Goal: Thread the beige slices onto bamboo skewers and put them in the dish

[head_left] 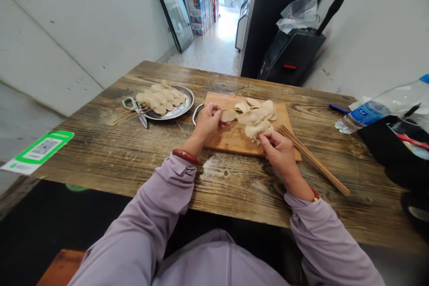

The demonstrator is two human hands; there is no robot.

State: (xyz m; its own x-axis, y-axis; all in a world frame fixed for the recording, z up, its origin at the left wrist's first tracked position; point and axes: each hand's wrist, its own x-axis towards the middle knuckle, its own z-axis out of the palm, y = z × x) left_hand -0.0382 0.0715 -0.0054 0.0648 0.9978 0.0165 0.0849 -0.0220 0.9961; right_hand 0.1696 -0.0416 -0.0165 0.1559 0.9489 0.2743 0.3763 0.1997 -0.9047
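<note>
My left hand (208, 118) is over the left part of a wooden cutting board (221, 140), closed on a thin, rounded beige slice (229, 115). The kind of food cannot be told. More such slices (256, 116) lie overlapping in a loose pile on the board. My right hand (279, 148) is at the pile's near edge, thumb and fingertips pinched together by a slice. What is between those fingertips is too small to make out. A bundle of thin wooden skewers (317, 163) rests beside the right hand, partly on the board.
At the left, a round metal plate (189, 100) bears skewered beige slices (161, 97). Scissors (140, 116) with a pale green handle lie against it. A QR-code card (43, 149) is at the table's left edge. On the right are a water bottle (368, 111) and a black holder (385, 143).
</note>
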